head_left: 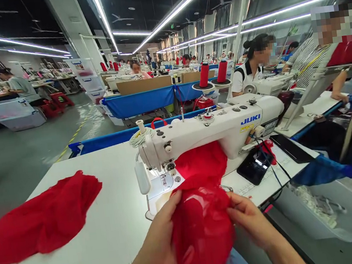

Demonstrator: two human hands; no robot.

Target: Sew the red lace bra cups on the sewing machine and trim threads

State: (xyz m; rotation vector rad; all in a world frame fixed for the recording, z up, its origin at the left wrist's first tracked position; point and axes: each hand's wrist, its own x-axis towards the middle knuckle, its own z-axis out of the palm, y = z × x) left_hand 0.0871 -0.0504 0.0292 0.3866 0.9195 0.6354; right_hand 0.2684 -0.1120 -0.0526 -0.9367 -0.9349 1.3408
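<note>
Red fabric [202, 226] hangs between my two hands in front of a white sewing machine [201, 131], its far part lying under the machine's arm. My left hand [163, 231] is closed on the cloth's left edge, thumb on top and the other fingers hidden behind it. On the right edge, my right hand [247, 215] pinches the cloth between thumb and fingers. The needle area [164, 180] is lit and lies just beyond my left hand, apart from the fabric's held part. Another piece of red fabric [46, 219] lies crumpled on the table at left.
A black phone [254, 166] with a cable lies right of the machine, beside a dark flat tray [292, 148]. Red thread spools [204, 76] stand behind. A plastic bin [340, 210] sits low at right. Co-workers [248, 70] are at nearby machines.
</note>
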